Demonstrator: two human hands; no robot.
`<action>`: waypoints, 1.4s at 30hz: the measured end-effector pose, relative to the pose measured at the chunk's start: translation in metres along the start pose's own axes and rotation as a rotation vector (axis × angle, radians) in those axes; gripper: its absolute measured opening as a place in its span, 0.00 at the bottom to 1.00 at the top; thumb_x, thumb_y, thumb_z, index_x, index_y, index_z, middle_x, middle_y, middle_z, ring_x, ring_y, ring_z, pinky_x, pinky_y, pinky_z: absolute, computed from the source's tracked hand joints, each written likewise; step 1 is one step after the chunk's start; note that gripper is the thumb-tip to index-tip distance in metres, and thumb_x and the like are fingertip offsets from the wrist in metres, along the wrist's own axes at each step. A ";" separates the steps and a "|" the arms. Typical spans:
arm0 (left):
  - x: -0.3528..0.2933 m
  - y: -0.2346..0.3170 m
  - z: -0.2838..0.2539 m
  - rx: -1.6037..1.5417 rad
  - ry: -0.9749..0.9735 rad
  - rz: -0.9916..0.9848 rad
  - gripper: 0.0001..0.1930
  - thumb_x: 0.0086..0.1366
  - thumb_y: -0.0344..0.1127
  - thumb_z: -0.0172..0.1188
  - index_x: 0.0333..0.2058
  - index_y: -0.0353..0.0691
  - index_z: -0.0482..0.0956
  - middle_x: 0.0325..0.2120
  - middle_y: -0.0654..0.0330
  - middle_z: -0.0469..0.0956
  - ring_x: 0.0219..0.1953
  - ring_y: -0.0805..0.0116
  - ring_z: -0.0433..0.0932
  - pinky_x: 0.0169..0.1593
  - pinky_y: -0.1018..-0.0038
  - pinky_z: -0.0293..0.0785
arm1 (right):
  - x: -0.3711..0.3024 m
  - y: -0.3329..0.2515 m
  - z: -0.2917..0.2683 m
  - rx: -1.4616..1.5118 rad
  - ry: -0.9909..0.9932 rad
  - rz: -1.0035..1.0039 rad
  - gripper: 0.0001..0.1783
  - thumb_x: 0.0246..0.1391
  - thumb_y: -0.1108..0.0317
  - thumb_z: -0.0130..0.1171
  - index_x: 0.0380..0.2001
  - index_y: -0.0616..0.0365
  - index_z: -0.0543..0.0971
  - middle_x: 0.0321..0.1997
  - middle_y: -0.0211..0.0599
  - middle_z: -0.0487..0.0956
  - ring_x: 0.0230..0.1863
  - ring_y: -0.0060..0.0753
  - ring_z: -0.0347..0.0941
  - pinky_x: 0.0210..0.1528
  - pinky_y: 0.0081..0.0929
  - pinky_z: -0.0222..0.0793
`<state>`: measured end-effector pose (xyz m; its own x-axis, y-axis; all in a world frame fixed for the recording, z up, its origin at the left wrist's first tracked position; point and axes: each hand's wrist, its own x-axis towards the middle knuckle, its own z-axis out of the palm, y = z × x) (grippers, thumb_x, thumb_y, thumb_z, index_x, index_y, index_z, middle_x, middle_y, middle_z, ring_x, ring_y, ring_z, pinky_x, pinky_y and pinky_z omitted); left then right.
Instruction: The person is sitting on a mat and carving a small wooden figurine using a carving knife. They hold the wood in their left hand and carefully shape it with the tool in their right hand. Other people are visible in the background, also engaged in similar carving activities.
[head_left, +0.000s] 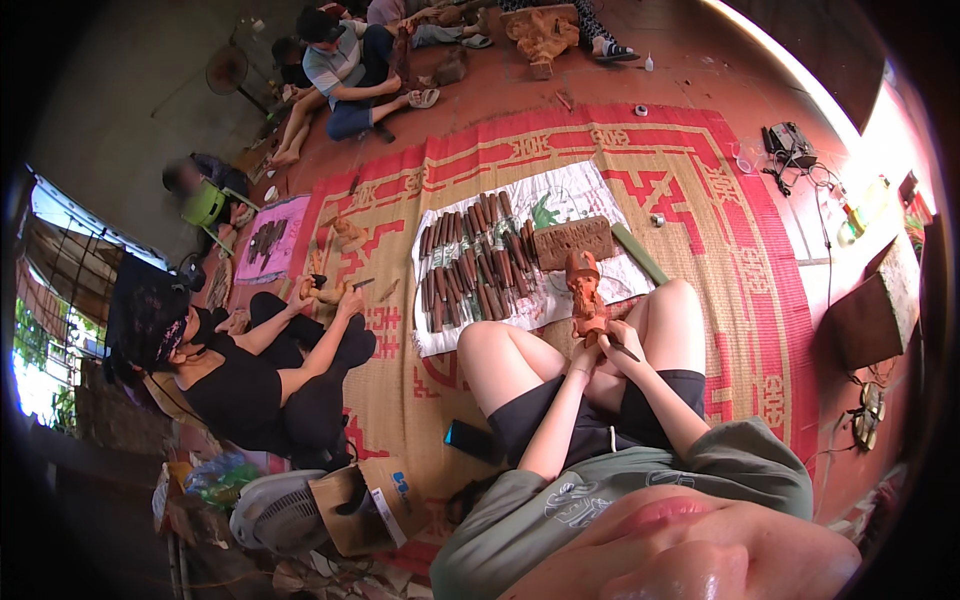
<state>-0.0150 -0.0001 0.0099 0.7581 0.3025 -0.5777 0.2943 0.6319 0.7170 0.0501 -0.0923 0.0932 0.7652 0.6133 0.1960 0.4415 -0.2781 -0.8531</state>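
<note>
Between my raised knees stands a reddish-brown wood carving (588, 292), upright and tilted slightly, its surface cut into figure-like shapes. My left hand (583, 358) is closed around its lower end. Just beside it, my right hand (622, 338) is closed on a carving chisel (627, 352) with a dark handle, close against the carving's base. The chisel's tip is hidden by my fingers and the wood. In front of my knees, several wooden-handled chisels (470, 265) lie in rows on a white cloth (432, 340), with a carved brown block (573, 243) beside them.
A red-and-tan woven mat (740, 330) lies under me. At left, a person in black (235, 390) holds a small carving and a knife. A phone (472, 441), a cardboard box (368, 505) and a fan (285, 512) are near my left side; a wooden box (875, 305) stands at right.
</note>
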 end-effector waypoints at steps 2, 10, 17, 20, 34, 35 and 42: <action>0.001 0.002 0.005 0.039 0.011 -0.007 0.09 0.53 0.38 0.61 0.28 0.43 0.72 0.14 0.66 0.69 0.13 0.76 0.67 0.16 0.82 0.62 | 0.003 0.008 0.001 0.035 0.024 0.034 0.09 0.41 0.72 0.54 0.18 0.66 0.67 0.19 0.46 0.67 0.22 0.43 0.65 0.27 0.34 0.62; 0.007 -0.004 -0.008 -0.044 0.009 0.004 0.11 0.49 0.36 0.64 0.29 0.39 0.72 0.17 0.64 0.72 0.14 0.76 0.69 0.17 0.82 0.64 | 0.003 -0.005 0.003 0.145 0.037 0.042 0.08 0.42 0.72 0.54 0.18 0.65 0.68 0.18 0.43 0.68 0.19 0.37 0.65 0.22 0.30 0.61; 0.012 -0.006 -0.006 0.021 0.028 -0.019 0.12 0.49 0.38 0.64 0.27 0.40 0.72 0.16 0.64 0.72 0.15 0.77 0.69 0.17 0.84 0.64 | 0.004 0.007 0.005 0.032 0.056 0.005 0.06 0.41 0.73 0.53 0.20 0.65 0.69 0.19 0.43 0.69 0.21 0.38 0.66 0.25 0.30 0.63; 0.010 -0.007 -0.004 -0.026 -0.017 0.035 0.11 0.49 0.38 0.64 0.27 0.40 0.72 0.16 0.66 0.71 0.15 0.78 0.69 0.17 0.84 0.63 | 0.002 0.000 -0.003 0.039 -0.007 0.026 0.07 0.41 0.73 0.54 0.19 0.65 0.68 0.19 0.45 0.68 0.21 0.41 0.66 0.25 0.32 0.63; 0.008 -0.007 -0.007 0.052 -0.001 -0.039 0.09 0.53 0.37 0.62 0.31 0.44 0.73 0.21 0.66 0.73 0.20 0.77 0.71 0.21 0.83 0.66 | 0.006 0.007 0.002 0.080 0.113 0.032 0.07 0.42 0.72 0.55 0.19 0.65 0.69 0.18 0.45 0.68 0.21 0.38 0.67 0.24 0.31 0.62; 0.013 -0.011 -0.006 0.023 -0.014 -0.038 0.09 0.52 0.36 0.62 0.31 0.44 0.73 0.20 0.66 0.73 0.19 0.77 0.71 0.21 0.83 0.66 | 0.004 0.009 0.003 0.068 0.134 0.010 0.07 0.41 0.72 0.55 0.20 0.65 0.69 0.18 0.45 0.69 0.21 0.38 0.67 0.24 0.31 0.62; 0.021 -0.009 -0.012 0.026 -0.037 -0.053 0.11 0.52 0.36 0.63 0.33 0.45 0.73 0.21 0.67 0.73 0.20 0.76 0.70 0.23 0.82 0.66 | 0.007 0.012 0.002 0.085 0.096 0.006 0.07 0.42 0.72 0.55 0.20 0.65 0.69 0.18 0.44 0.69 0.20 0.37 0.67 0.23 0.30 0.62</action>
<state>-0.0088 0.0095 -0.0137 0.7618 0.2427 -0.6006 0.3492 0.6271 0.6963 0.0598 -0.0899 0.0840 0.8109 0.5368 0.2328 0.3986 -0.2155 -0.8915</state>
